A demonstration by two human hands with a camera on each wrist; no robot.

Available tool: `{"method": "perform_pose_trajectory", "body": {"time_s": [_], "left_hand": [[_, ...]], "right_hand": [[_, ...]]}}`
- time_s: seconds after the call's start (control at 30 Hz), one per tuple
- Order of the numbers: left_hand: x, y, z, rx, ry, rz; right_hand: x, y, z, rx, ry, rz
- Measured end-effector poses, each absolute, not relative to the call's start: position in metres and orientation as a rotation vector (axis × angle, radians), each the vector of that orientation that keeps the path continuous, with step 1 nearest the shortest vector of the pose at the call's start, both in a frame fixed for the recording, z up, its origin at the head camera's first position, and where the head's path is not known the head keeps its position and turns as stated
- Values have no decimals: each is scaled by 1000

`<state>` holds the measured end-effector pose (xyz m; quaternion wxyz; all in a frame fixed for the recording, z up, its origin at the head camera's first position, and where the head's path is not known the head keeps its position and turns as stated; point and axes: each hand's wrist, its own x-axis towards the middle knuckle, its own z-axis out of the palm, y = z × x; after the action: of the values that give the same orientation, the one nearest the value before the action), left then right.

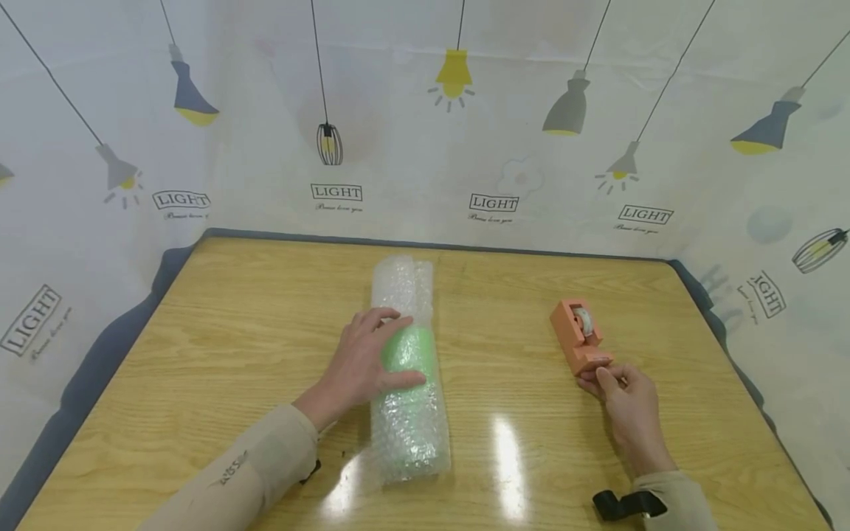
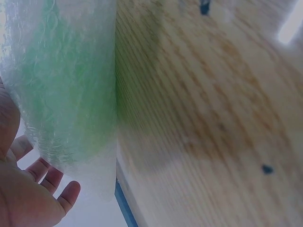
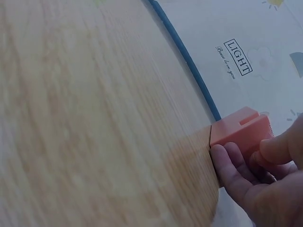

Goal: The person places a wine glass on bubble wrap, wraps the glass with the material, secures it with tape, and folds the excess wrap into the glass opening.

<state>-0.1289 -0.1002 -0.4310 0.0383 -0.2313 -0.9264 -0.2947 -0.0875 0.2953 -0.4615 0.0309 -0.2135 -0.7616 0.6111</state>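
Observation:
A long bundle in clear bubble wrap (image 1: 412,435) lies on the table, with a light green item (image 1: 418,350) showing through its middle. My left hand (image 1: 361,358) rests on the bundle from its left side, thumb and forefinger spread apart over the green part. In the left wrist view its fingers (image 2: 51,179) lie loosely beside the wrap. Off to the right stands an orange tape dispenser (image 1: 569,332) holding a small roll of tape (image 1: 582,321). At its front end, the thumb and forefinger of my right hand (image 1: 627,405) pinch the tape's end, which the fingers mostly hide.
The wooden table (image 1: 252,317) has a dark edging along its back and sides. A white cloth printed with lamps (image 1: 398,96) hangs behind and on both sides. A black strap (image 1: 627,505) hangs at my right cuff.

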Motion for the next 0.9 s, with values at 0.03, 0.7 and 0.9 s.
{"method": "perform_pose_trajectory", "body": {"time_s": [0.03,0.7,0.9], "left_hand": [[-129,-100,-431,-711,-2838,-902],[-128,-101,-428,-708,-2853,-893],[-129,-102,-429,-713,-2847,-891]], "right_hand": [[-87,296,-462,-658,-2352,1881],[-78,315,-425,-342,-2863,1697],[-78,308,-406,-201,-2961,1697]]}}
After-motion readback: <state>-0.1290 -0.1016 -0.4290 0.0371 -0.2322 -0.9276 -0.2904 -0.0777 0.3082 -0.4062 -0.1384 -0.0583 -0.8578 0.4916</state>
